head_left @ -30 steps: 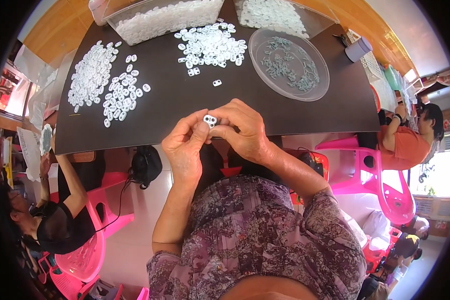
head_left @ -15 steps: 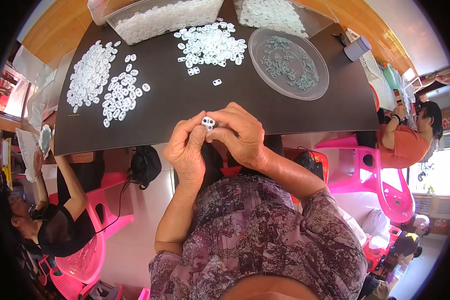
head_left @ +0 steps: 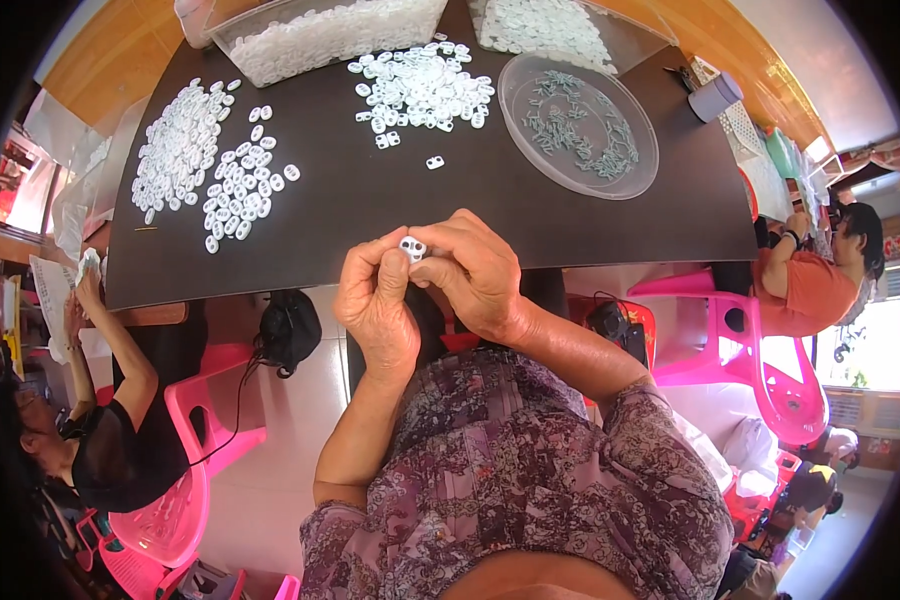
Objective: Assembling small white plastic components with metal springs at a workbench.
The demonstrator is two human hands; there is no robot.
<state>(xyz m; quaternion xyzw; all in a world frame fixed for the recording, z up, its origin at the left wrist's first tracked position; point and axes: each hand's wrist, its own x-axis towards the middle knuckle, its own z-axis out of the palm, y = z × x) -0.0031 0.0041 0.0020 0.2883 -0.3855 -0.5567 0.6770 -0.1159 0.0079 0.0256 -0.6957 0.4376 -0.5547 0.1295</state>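
Note:
Between my two hands, just off the table's near edge, is a small white plastic piece with two dark holes point(head_left: 412, 248). My left hand point(head_left: 374, 292) pinches it from the left with thumb and fingers. From the other side my right hand point(head_left: 476, 272) closes on the same piece, thumb below and index finger above. The fingers hide part of it. Ahead on the dark table, one loose white piece point(head_left: 435, 162) lies apart from a heap of similar white pieces point(head_left: 425, 88).
A round clear tray point(head_left: 507, 125) holds small grey-green pins. Left are a large white pile point(head_left: 178, 150) and a smaller one point(head_left: 240, 195). Clear bins point(head_left: 260, 75) of white parts stand at the back. A grey cup point(head_left: 715, 98) stands far right. Co-workers sit at left point(head_left: 120, 440) and right point(head_left: 815, 270).
My hands have shifted very slightly left with the white piece, and it looks a little tilted. The left co-worker's hands have moved closer together.

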